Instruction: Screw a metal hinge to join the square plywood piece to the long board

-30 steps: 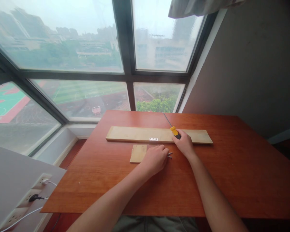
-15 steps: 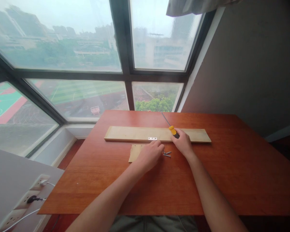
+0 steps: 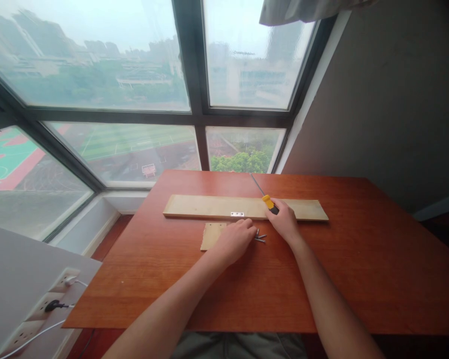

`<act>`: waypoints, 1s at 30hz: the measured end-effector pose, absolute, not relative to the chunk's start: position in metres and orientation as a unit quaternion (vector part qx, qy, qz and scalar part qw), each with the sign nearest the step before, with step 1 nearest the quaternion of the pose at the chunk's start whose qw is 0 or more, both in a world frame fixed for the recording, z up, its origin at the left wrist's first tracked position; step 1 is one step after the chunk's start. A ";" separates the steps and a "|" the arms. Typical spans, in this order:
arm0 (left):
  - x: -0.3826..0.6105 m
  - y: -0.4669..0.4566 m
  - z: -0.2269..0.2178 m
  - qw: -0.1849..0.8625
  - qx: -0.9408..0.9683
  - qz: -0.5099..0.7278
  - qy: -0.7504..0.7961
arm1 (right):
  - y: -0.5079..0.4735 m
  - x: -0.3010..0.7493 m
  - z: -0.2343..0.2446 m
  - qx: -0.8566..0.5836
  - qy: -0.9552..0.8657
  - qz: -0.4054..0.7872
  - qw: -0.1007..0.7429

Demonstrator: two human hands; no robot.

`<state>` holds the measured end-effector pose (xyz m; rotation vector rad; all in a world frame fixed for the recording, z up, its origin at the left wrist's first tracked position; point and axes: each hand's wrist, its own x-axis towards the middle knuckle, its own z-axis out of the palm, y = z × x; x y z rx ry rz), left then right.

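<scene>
My right hand (image 3: pixel 283 219) is wrapped round the yellow and black handle of a screwdriver (image 3: pixel 268 201), whose thin shaft points up and away to the left. Several silver screws (image 3: pixel 261 238) lie in a small heap on the table. At their left edge is my left hand (image 3: pixel 241 237), fingers curled and held together; its fingertips touch the heap, and whatever they pinch is hidden. A long pale wooden board (image 3: pixel 209 204) lies crosswise beyond both hands. On its near edge sits a small metal plate with holes (image 3: pixel 237 214). Partly under my left hand is a short wooden piece (image 3: pixel 211 234) with holes.
The reddish-brown wooden table (image 3: pixel 145 279) reaches to the windows (image 3: pixel 239 144) at the back. On the left, wall sockets (image 3: pixel 41 306) with plugs and white cables are beside the table. A grey wall (image 3: pixel 389 109) stands on the right.
My left fingertips have shifted slightly to the right among the screws, which have moved a little. My right hand holds the screwdriver as before. The whole view has drifted slightly.
</scene>
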<state>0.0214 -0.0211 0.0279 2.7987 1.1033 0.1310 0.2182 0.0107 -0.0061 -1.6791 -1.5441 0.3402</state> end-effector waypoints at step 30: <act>0.043 -0.043 0.028 0.018 0.955 0.021 0.297 | 0.012 0.219 -0.007 -0.645 -0.627 0.121 0.419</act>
